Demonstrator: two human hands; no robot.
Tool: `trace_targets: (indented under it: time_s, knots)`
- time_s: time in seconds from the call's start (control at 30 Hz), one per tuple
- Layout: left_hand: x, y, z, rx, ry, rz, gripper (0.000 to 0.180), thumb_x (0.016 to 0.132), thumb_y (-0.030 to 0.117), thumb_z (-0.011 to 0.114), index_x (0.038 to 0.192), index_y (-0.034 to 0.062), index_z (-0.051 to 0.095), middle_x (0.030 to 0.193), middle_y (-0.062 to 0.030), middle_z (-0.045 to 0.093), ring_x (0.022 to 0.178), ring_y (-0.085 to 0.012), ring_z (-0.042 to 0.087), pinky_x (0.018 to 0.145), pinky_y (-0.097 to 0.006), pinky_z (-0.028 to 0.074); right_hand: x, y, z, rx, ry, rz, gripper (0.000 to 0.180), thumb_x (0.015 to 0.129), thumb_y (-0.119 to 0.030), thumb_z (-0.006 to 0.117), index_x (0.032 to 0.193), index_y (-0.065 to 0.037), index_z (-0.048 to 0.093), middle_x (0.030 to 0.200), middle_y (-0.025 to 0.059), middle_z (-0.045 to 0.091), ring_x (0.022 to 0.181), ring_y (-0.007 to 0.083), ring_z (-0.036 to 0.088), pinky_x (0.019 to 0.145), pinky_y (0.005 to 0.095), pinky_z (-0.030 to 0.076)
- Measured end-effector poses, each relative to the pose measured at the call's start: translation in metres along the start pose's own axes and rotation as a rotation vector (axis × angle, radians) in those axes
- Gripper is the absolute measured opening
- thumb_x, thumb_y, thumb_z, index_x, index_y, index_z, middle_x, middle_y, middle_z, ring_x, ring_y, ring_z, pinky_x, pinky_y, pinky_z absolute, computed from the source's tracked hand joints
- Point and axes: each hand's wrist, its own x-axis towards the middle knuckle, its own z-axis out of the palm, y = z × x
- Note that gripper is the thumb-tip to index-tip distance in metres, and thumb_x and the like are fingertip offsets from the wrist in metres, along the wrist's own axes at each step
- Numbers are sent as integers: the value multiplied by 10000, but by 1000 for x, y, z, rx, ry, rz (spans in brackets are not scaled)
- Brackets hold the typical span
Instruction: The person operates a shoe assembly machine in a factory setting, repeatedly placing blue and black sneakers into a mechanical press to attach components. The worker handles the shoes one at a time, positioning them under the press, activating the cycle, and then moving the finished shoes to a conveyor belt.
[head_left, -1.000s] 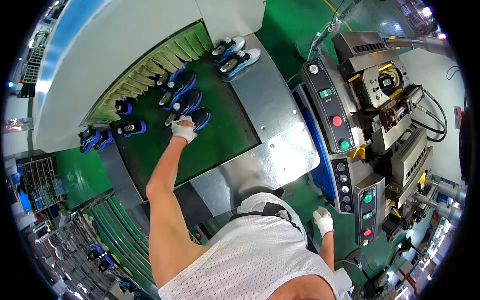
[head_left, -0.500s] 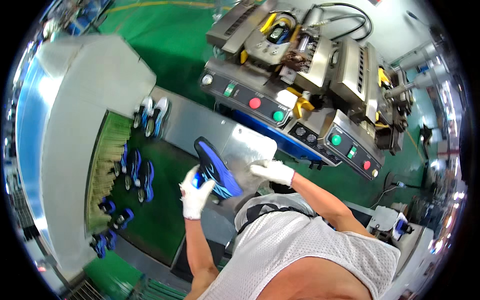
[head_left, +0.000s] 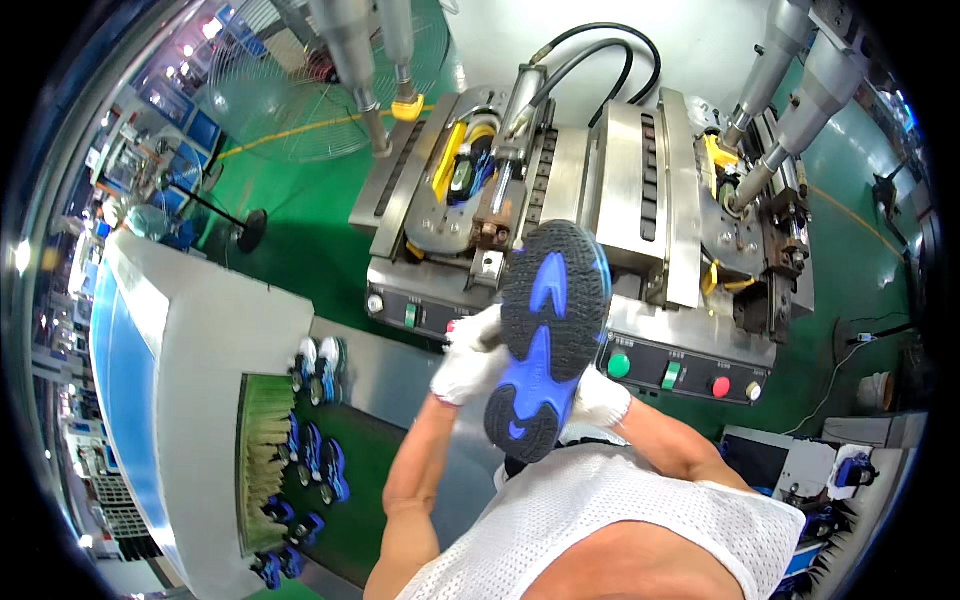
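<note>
A sports shoe (head_left: 540, 370) is held up in front of me, its black and blue sole turned toward the camera. My left hand (head_left: 470, 360), in a white glove, is closed on the shoe's left side. My right hand (head_left: 600, 398), gloved too, grips its right edge near the heel; the fingers of both are partly hidden behind the sole. Just beyond the shoe stands a steel press machine (head_left: 560, 190) with two stations. In its left station sits another shoe (head_left: 470, 165); yellow-tipped metal cylinders hang above.
To my left, a grey tunnel housing (head_left: 200, 400) with a bristle curtain (head_left: 265, 460) spans a green conveyor belt (head_left: 375, 470) carrying several shoes (head_left: 332, 470). A pair of shoes (head_left: 325, 365) rests on the metal ledge (head_left: 385, 365). A control panel (head_left: 690, 370) with buttons fronts the machine.
The shoe has been raised and moved right, from over the ledge to before the machine, and turned sole toward the camera. My right hand, open and apart before, now holds it too.
</note>
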Motion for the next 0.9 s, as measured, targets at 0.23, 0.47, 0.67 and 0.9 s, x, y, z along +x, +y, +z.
trace_targets:
  time_s: [0.23, 0.47, 0.67, 0.9]
  knots:
    - [170, -33, -12, 85, 208, 190, 318, 907, 44, 673, 1224, 18, 658, 1187, -106, 678, 1080, -180, 655, 950, -326, 531, -47, -101, -58, -336, 460, -163, 465, 995, -134, 601, 1441, -61, 488, 1385, 147, 581, 1273, 304, 555, 1091, 446, 458]
    - [314, -164, -87, 707, 323, 17, 653, 831, 329, 765, 1357, 14, 540, 1331, -238, 572, 1247, -372, 556, 1071, -433, 425, -53, -89, -85, 761, 781, -361, 538, 1030, -422, 480, 1426, -58, 490, 1350, 144, 606, 1180, 336, 613, 1032, 505, 497]
    - [361, -212, -88, 873, 188, -253, 755, 793, 462, 779, 1350, 54, 471, 1284, -222, 622, 1230, -388, 582, 1000, -499, 471, -35, -114, -44, 92, 670, -450, 679, 890, -311, 746, 1451, -48, 468, 1390, 136, 577, 1240, 325, 580, 1051, 488, 492]
    - [301, -111, -148, 761, 401, -168, 741, 799, 489, 734, 1365, 67, 509, 1309, -182, 645, 1215, -359, 616, 1042, -466, 445, 5, -120, -14, 391, 615, -26, 720, 808, -82, 760, 1431, 62, 430, 1279, 241, 622, 1102, 356, 673, 926, 482, 591]
